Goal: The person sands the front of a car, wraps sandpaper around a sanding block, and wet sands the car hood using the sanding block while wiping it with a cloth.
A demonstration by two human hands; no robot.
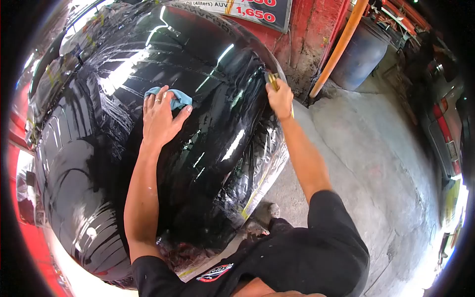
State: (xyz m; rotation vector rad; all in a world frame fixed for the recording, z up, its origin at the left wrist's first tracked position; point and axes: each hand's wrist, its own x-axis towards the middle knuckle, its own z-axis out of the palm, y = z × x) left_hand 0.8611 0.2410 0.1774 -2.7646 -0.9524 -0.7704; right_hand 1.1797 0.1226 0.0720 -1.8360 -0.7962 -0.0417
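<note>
A glossy black car body panel (198,148), wet and streaked, fills the left and middle of the head view. My left hand (161,119) presses a light blue cloth (182,97) against it, fingers curled over the cloth. Over by the panel's far right edge, my right hand (280,99) is closed around a small tool with a yellowish handle (273,80). The tool's working end is too small to make out. Clear plastic film with yellow tape (246,213) covers the panel's lower right edge.
A price sign (252,14) hangs on the red wall at the top. Beside it are an orange pole (339,49) and a blue-grey drum (360,54). Another vehicle with a red tail light (439,113) is at the right, beyond the concrete floor (366,153).
</note>
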